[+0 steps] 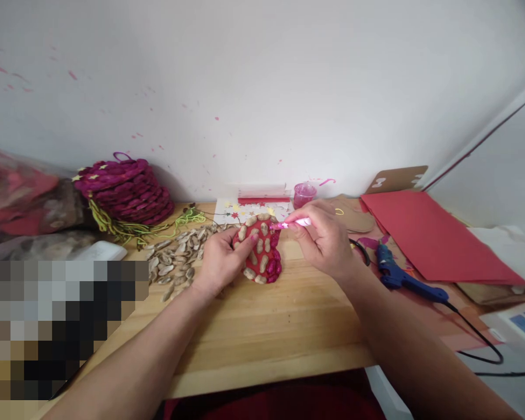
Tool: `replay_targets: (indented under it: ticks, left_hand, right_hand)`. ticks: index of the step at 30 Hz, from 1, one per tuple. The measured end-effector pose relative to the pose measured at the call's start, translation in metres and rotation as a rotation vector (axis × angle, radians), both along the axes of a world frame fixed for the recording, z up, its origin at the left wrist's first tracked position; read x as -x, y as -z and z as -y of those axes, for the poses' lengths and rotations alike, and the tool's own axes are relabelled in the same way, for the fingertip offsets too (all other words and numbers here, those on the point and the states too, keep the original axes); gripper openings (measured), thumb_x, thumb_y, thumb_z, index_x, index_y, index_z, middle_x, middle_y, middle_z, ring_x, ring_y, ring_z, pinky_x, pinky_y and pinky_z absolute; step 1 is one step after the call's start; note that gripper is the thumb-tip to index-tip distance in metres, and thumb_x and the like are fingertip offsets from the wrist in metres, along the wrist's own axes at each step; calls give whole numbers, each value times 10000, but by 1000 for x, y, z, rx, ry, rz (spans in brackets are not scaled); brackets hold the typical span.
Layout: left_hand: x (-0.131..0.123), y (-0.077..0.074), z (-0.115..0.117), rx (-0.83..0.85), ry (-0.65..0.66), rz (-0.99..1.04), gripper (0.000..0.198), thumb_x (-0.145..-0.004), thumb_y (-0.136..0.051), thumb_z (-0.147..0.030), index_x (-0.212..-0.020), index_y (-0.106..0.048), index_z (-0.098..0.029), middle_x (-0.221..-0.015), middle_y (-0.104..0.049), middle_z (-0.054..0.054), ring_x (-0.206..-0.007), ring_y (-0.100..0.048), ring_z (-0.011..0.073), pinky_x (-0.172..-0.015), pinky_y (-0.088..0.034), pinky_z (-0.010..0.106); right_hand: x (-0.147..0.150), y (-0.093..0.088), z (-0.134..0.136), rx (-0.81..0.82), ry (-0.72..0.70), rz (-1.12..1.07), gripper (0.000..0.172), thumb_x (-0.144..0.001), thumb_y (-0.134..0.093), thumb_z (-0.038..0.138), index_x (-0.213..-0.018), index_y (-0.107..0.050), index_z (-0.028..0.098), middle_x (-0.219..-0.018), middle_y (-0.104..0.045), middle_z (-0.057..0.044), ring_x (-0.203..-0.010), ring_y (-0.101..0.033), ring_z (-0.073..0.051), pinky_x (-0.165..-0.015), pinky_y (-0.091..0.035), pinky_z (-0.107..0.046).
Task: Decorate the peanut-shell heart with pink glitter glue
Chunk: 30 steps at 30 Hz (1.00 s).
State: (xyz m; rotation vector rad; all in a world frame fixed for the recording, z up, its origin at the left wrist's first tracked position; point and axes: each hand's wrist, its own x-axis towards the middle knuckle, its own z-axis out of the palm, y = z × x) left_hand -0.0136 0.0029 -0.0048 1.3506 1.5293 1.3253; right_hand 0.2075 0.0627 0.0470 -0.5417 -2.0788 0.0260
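Observation:
My left hand (222, 258) grips a red oval piece (259, 249) covered with peanut shells, some of them painted magenta, and holds it tilted above the wooden table (262, 326). My right hand (326, 239) pinches a pink-tipped brush (294, 223), whose tip touches the upper right edge of the red piece.
Loose peanut shells (175, 262) lie left of my hands. A stack of magenta shell pieces (126, 189) with green cord sits at the back left. A pink paint cup (304, 194) stands by the wall. A blue glue gun (405, 279) and red paper sheets (433, 233) lie right.

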Motion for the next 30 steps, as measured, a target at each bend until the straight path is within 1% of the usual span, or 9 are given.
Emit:
replay_targets:
  ticks: [7, 12, 19, 23, 26, 30]
  left_hand:
    - [1, 0, 0, 1, -6, -53, 439, -861, -725, -601, -814, -754, -166, -645, -695, 24, -563, -561, 160, -508, -437, 245]
    - [1, 0, 0, 20, -1, -53, 446, -861, -714, -609, -816, -738, -166, -658, -691, 25, -579, -568, 163, -527, -443, 253]
    - [-2, -10, 4, -32, -34, -180, 410, -847, -674, -559, -673, -643, -189, -568, -563, -17, -546, -457, 136, -513, -376, 249]
    - [-1, -11, 5, -26, -47, -168, 406, -837, -673, -554, -652, -615, -198, -573, -557, -16, -552, -461, 140, -516, -378, 252]
    - [-1, -10, 4, -25, -45, -151, 406, -837, -680, -560, -658, -613, -202, -577, -555, -18, -552, -467, 142, -515, -382, 253]
    - [-2, -10, 4, -42, -53, -155, 402, -840, -690, -548, -649, -619, -202, -569, -544, -21, -543, -461, 140, -516, -380, 253]
  right_hand:
    - [4, 0, 2, -22, -19, 55, 80, -1021, -613, 184, -975, -661, 230, -875, -770, -14, -859, -653, -214, -832, -487, -384]
    - [3, 0, 2, -19, -20, 41, 80, -1012, -616, 170, -969, -658, 223, -883, -769, -20, -867, -640, -214, -834, -488, -376]
    - [5, -1, 4, -46, -25, 101, 84, -1010, -614, 156, -984, -657, 224, -875, -765, -19, -860, -637, -216, -837, -465, -381]
    - [2, -2, 4, -65, 26, 78, 64, -1013, -613, 197, -972, -654, 226, -877, -761, -29, -877, -640, -236, -838, -455, -405]
    - [1, 0, 2, -30, 14, 40, 56, -1018, -620, 219, -985, -664, 229, -891, -762, -27, -888, -652, -229, -842, -469, -398]
    - [2, 2, 2, -19, 8, 63, 68, -1019, -613, 209, -978, -663, 229, -894, -764, -27, -894, -661, -224, -842, -477, -392]
